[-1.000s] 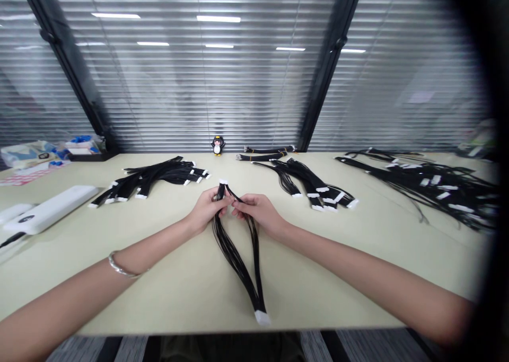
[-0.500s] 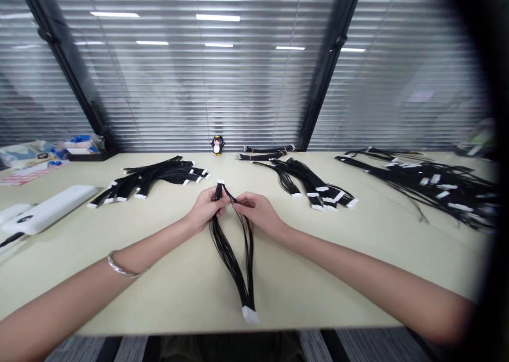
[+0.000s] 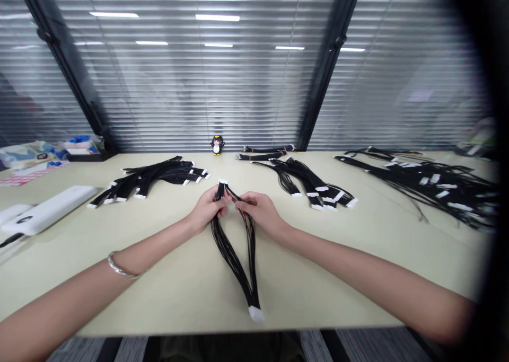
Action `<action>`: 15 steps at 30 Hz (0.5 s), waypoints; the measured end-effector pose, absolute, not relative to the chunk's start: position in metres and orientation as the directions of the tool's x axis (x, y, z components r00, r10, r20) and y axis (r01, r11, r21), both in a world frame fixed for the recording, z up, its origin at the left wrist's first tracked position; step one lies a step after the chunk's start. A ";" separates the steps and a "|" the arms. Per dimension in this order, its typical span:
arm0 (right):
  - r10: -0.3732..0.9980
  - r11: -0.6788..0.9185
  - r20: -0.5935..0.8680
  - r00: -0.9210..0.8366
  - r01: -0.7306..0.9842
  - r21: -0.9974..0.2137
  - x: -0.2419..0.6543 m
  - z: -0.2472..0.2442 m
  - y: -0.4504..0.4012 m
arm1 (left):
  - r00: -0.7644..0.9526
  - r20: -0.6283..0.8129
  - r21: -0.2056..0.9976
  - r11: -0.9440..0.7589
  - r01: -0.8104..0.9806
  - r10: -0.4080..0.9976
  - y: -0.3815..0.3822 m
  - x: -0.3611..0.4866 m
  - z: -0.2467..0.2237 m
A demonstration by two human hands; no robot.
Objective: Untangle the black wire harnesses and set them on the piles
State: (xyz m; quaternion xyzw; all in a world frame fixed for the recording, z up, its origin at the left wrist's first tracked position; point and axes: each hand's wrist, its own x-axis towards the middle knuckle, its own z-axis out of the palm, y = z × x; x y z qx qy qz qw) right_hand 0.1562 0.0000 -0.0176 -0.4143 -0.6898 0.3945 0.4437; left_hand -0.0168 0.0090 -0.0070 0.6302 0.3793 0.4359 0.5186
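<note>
Hands meet at the middle of the pale table [image 3: 159,293], both pinched onto one black wire harness [image 3: 234,256]. The left hand [image 3: 207,209] grips the harness just below its far white connector [image 3: 222,182], fingers curled round the strands. The right hand [image 3: 258,211] is closed on a second branch of the same wires, its fingertips almost touching those of the left. From the two grips the strands run toward the near edge in a narrow V and join at a white connector [image 3: 256,314] lying on the table close to that edge. A silver bracelet [image 3: 119,266] sits on the left wrist.

Farther off to the left lies a fanned pile of harnesses [image 3: 153,177]; right of centre is another pile [image 3: 314,184], and a big loose tangle of harnesses [image 3: 429,184] spreads across the far right. A small penguin figure [image 3: 217,145] stands at the far edge by the blinds, with two tied bundles [image 3: 264,153] just right of it. A white flat device [image 3: 47,209] rests at the left.
</note>
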 end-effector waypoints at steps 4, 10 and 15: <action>0.924 0.340 0.294 -0.244 0.173 -0.924 0.156 -0.014 -0.002 | 0.328 0.168 0.986 -0.165 -0.035 0.930 0.007 -0.016 -0.004; 0.934 0.296 0.264 -0.239 0.109 -0.949 0.156 -0.015 -0.001 | 0.318 0.109 0.992 -0.084 -0.090 0.942 0.007 -0.016 -0.002; 0.939 0.257 0.228 -0.257 0.084 -0.963 0.156 -0.015 0.000 | 0.338 0.163 0.983 -0.182 0.024 0.927 0.008 -0.018 -0.002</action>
